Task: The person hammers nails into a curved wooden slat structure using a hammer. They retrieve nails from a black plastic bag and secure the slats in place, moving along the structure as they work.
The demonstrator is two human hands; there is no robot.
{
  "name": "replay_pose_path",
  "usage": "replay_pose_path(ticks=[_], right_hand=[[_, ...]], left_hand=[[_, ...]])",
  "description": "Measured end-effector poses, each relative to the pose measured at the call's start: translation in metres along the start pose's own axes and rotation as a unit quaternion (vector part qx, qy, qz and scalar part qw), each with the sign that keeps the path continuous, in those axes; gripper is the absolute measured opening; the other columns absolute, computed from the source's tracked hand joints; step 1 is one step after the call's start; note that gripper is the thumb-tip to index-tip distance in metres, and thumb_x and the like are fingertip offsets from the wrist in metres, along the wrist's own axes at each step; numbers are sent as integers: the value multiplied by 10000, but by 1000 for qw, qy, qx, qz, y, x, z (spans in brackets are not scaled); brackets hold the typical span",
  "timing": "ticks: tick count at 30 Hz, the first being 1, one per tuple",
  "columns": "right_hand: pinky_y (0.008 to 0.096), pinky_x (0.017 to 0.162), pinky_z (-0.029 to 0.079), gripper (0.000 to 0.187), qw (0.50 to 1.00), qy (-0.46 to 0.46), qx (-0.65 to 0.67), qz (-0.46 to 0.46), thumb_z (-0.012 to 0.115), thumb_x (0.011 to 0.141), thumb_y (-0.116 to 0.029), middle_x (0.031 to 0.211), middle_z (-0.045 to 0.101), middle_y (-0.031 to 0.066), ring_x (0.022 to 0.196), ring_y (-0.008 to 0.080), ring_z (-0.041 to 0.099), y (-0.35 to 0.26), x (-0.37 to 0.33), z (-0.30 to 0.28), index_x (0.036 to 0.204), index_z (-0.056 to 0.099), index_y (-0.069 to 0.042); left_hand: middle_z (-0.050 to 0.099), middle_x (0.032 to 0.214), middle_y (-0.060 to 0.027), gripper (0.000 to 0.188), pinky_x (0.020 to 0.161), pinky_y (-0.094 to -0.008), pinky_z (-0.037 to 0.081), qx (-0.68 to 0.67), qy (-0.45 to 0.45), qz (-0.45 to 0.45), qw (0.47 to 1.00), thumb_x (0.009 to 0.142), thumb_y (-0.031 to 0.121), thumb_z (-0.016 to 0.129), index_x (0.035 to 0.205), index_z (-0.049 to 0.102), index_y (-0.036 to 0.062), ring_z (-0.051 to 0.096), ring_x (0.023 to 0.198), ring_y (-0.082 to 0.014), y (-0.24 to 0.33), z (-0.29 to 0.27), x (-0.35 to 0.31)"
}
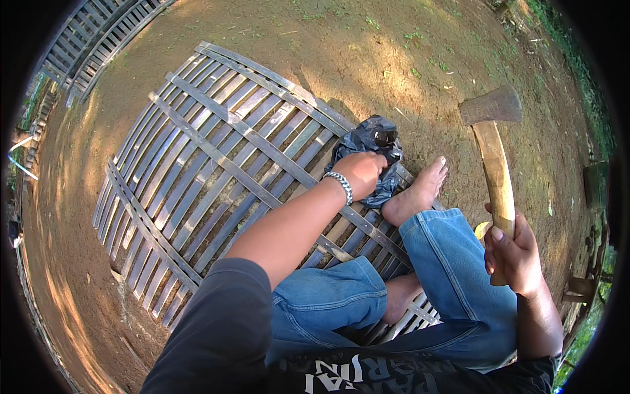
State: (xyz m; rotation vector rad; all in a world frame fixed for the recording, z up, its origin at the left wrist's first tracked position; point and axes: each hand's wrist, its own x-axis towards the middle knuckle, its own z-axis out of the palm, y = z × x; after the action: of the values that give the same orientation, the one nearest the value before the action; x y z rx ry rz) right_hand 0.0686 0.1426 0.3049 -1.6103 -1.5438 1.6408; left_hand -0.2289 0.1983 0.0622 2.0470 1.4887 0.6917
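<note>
We see the left hand (359, 172) closed on a crumpled black plastic bag (372, 152) lying on the woven bamboo-strip panel (216, 164), while the right hand (514, 253) grips a wooden-handled hatchet (493, 154), its long axis pointing away from us.

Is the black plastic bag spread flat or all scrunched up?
Scrunched up. The crumpled black plastic bag lies bunched in folds on the woven bamboo-slat panel, with the left hand pressing on it.

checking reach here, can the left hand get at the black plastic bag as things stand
Probably yes: the left hand already rests on the black plastic bag, which lies on the bamboo panel with nothing covering it.
</note>
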Motion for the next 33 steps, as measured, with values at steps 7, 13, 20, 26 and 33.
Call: replay_pose_path(ticks=[7, 13, 20, 26, 33], right_hand=[[276, 508, 480, 539, 999, 46, 10, 22, 615, 1027, -251, 765, 549, 47, 542, 117, 523, -1, 24, 2, 1444, 405, 17], [259, 440, 453, 546, 998, 58, -14, 20, 616, 1008, -246, 739, 539, 26, 485, 108, 509, 10, 32, 11, 1446, 412, 6], [213, 395, 417, 495, 997, 64, -32, -26, 548, 1037, -239, 758, 522, 14, 454, 74, 474, 11, 28, 18, 1460, 416, -16], [214, 402, 426, 497, 995, 78, -15, -66, 536, 1048, -220, 742, 519, 13, 459, 75, 489, -3, 22, 34, 1470, 397, 1], [218, 413, 436, 495, 993, 81, -23, -84, 551, 1045, -211, 745, 525, 16, 465, 76, 498, -11, 13, 41, 1462, 397, 8]], left_hand=[[518, 1333, -170, 534, 959, -485, 521, 134, 38, -109, 984, 827, 169, 762, 1315, 559, 93, 603, 1189, -371, -39, 4, 33], [503, 1432, -161, 867, 1069, -536, 374, 89, 394, -325, 855, 765, 308, 860, 1463, 412, 54, 529, 1274, -376, -37, 2, 25], [715, 862, -200, 224, 724, -431, 525, -312, 306, -191, 879, 958, 230, 677, 955, 684, 6, 705, 815, -336, -2, 4, 26], [700, 839, -138, 225, 742, -378, 512, -448, 350, -92, 818, 992, 218, 649, 999, 674, -5, 654, 771, -222, 48, -72, 3], [676, 851, -33, 221, 725, -312, 493, -454, 484, -21, 748, 1044, 203, 587, 1008, 666, -1, 596, 791, -118, 29, -184, -69]])
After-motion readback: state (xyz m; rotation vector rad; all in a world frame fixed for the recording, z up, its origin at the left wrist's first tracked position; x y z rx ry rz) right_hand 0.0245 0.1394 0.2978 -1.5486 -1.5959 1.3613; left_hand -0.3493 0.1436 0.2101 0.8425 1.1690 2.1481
